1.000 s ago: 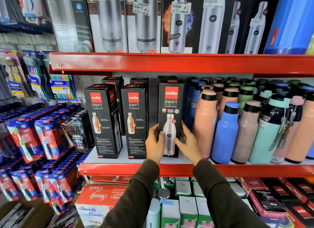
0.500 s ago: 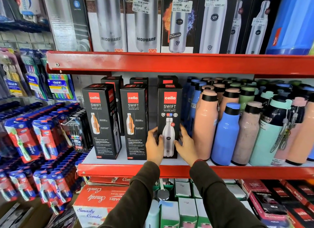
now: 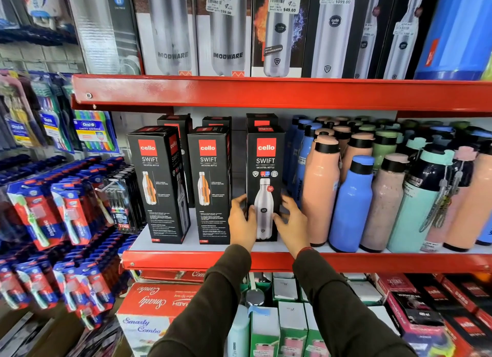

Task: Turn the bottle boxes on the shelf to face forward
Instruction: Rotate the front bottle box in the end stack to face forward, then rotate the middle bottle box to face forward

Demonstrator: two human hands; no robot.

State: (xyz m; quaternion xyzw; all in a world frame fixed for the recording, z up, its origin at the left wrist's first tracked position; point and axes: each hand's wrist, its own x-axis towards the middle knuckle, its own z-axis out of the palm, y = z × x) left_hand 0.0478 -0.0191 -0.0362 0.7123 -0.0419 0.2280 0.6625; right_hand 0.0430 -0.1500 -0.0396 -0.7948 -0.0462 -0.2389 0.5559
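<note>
Three black cello Swift bottle boxes stand in the front row of the red middle shelf (image 3: 346,262). The left box (image 3: 157,186) is angled and shows part of its side face. The middle box (image 3: 211,186) is nearly square to me. The right box (image 3: 265,167) faces forward with a steel bottle printed on it. My left hand (image 3: 241,221) holds its lower left edge, thumb on the front. My right hand (image 3: 292,221) is beside its lower right edge, fingers spread and blurred, thumb near the front. More such boxes (image 3: 261,121) stand behind.
Loose pink, blue and teal bottles (image 3: 351,205) crowd the shelf right of the boxes, close to my right hand. Toothbrush packs (image 3: 77,210) hang at the left. Boxed steel bottles (image 3: 229,29) fill the upper shelf, and cartons (image 3: 149,303) sit below.
The right box has stayed facing forward and barely moved. My right hand's fingers have come off the box's side and spread apart. My left hand keeps its hold.
</note>
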